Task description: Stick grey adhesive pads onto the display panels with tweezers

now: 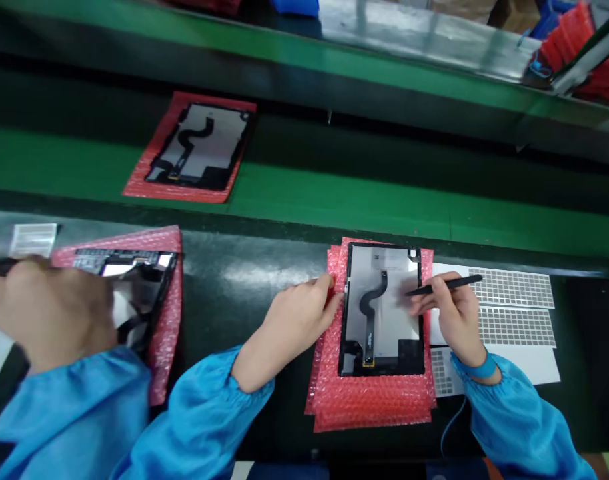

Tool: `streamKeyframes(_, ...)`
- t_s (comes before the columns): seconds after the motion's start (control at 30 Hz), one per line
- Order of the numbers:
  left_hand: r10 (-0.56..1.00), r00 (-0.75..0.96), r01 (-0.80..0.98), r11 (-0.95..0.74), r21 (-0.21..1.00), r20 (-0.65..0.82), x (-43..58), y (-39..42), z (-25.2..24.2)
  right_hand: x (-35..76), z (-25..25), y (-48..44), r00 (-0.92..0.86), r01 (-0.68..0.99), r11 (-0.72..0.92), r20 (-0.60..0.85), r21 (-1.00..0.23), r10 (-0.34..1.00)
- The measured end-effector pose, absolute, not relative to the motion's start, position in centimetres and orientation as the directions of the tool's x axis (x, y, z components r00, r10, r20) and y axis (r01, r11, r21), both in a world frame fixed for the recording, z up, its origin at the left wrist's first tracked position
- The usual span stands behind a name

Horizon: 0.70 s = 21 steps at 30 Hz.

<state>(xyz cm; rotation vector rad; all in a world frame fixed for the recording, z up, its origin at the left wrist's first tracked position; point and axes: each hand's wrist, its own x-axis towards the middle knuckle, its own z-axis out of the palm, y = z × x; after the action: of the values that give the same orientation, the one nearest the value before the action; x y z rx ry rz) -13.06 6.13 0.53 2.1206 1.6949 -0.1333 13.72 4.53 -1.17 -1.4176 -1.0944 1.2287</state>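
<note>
A tablet screen (394, 320) lies back side up on a stack of red bubble-wrap bags (369, 403). A curved black flex cable (369, 310) runs along its grey back. My left hand (297, 317) grips the screen's left edge, with the thumb against the frame and the other fingers curled by the bags. Over the screen's right side, my right hand (457, 313) is closed on slim black tweezers (451, 283), their tip pointing left just above the grey back. Motion blurs the fingers near the tip, so contact with the screen cannot be made out.
Sheets of small grid stickers (517, 327) lie beside my right hand. At left, a co-worker's blurred hand (64, 310) is over another screen (149, 300) on red bubble wrap. A further screen (209, 143) on red wrap lies on the green belt (304, 193) behind the bench.
</note>
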Motion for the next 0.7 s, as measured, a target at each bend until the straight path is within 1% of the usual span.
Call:
streamKeyframes(0.1,0.930,0.232,0.886,-0.081,0.458,-0.284,-12.9,5.6,-0.4,16.4,-2.3,3.0,0.141,0.057,-0.176,-0.167,-0.983,0.976)
streamKeyframes(0.2,0.946,0.249,0.815,-0.089,0.572,-0.208,-12.1,4.9,-0.8,17.5,-4.1,2.4,0.154,0.038,-0.164,-0.157,-0.986,0.976)
streamKeyframes(0.23,0.949,0.258,0.772,-0.091,0.629,-0.180,-11.7,4.6,-0.9,17.5,-4.7,2.3,0.158,0.021,-0.157,-0.151,-0.987,0.976)
streamKeyframes(0.3,0.960,0.243,0.587,-0.032,0.809,-0.138,-10.8,4.2,-1.3,17.1,-5.3,2.1,0.164,-0.027,-0.150,-0.152,-0.988,0.975)
streamKeyframes(0.33,0.966,0.221,0.454,0.023,0.891,-0.137,-10.4,4.1,-1.5,16.9,-5.4,2.1,0.166,-0.057,-0.149,-0.157,-0.987,0.974)
streamKeyframes(0.37,0.969,0.194,0.317,0.082,0.945,-0.149,-10.1,4.3,-1.6,16.7,-5.4,2.0,0.174,-0.088,-0.146,-0.159,-0.985,0.972)
streamKeyframes(0.4,0.972,0.167,0.206,0.131,0.970,-0.167,-9.8,4.8,-1.8,16.6,-5.3,2.0,0.189,-0.120,-0.136,-0.158,-0.983,0.969)
streamKeyframes(0.43,0.973,0.142,0.147,0.159,0.976,-0.180,-9.5,5.7,-1.9,16.7,-5.1,2.1,0.212,-0.149,-0.121,-0.151,-0.981,0.965)
streamKeyframes(0.47,0.977,0.117,0.135,0.162,0.977,-0.178,-9.2,7.0,-2.0,16.9,-4.8,2.1,0.244,-0.173,-0.101,-0.142,-0.980,0.959)
streamKeyframes(0.5,0.983,0.093,0.162,0.145,0.976,-0.161,-8.9,8.7,-1.9,17.3,-4.5,2.1,0.282,-0.187,-0.079,-0.131,-0.979,0.950)
streamKeyframes(0.57,0.993,0.077,0.269,0.069,0.961,-0.093,-8.1,13.1,-1.6,18.7,-3.9,2.0,0.335,-0.177,-0.059,-0.116,-0.983,0.935)
streamKeyframes(0.63,0.993,0.121,0.359,-0.043,0.932,-0.001,-6.4,18.0,-0.6,20.5,-3.3,1.2,0.319,-0.099,-0.115,-0.141,-0.988,0.937)
streamKeyframes(0.67,0.986,0.159,0.375,-0.113,0.920,0.056,-5.3,20.1,0.2,21.4,-3.0,0.6,0.295,-0.013,-0.165,-0.162,-0.986,0.942)
streamKeyframes(0.7,0.971,0.199,0.382,-0.203,0.902,0.134,-3.9,22.0,1.2,22.3,-2.7,-0.1,0.272,0.114,-0.214,-0.177,-0.970,0.946)
